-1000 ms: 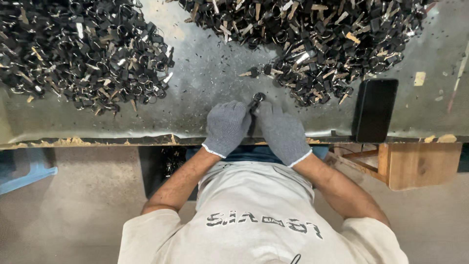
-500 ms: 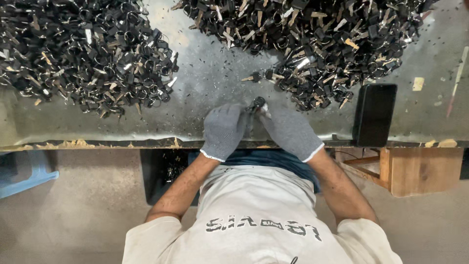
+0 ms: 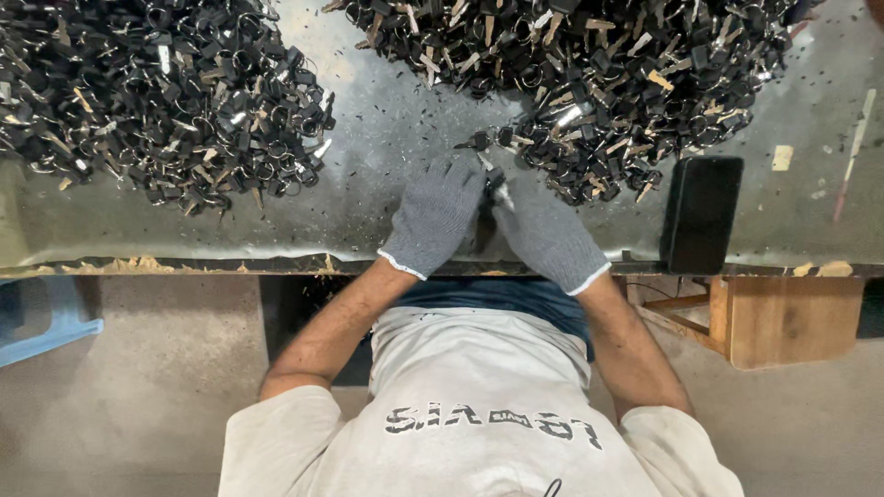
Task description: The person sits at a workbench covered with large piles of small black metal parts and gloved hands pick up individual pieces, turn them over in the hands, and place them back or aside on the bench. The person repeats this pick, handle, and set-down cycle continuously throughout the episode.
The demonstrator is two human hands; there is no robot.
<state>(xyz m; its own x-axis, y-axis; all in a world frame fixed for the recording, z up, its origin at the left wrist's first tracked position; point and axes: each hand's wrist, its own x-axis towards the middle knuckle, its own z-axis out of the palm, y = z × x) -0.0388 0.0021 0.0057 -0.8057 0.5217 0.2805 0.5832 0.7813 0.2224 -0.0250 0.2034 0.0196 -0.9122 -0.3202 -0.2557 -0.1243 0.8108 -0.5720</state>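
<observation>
- Two big heaps of dark keys with rings lie on my metal worktable (image 3: pixel 387 175) — the left heap (image 3: pixel 157 101) at ten o'clock from my hands, the right heap (image 3: pixel 599 83) at one o'clock.
- A black phone (image 3: pixel 700 213) lies flat at three o'clock, near the table's front edge.
- My left hand (image 3: pixel 435 213) and right hand (image 3: pixel 545 230), both in grey knit gloves, are drawn together at the table's near edge.
- Between their fingertips sits one small dark key (image 3: pixel 495 184) — pinched from both sides, just short of the right heap.
</observation>
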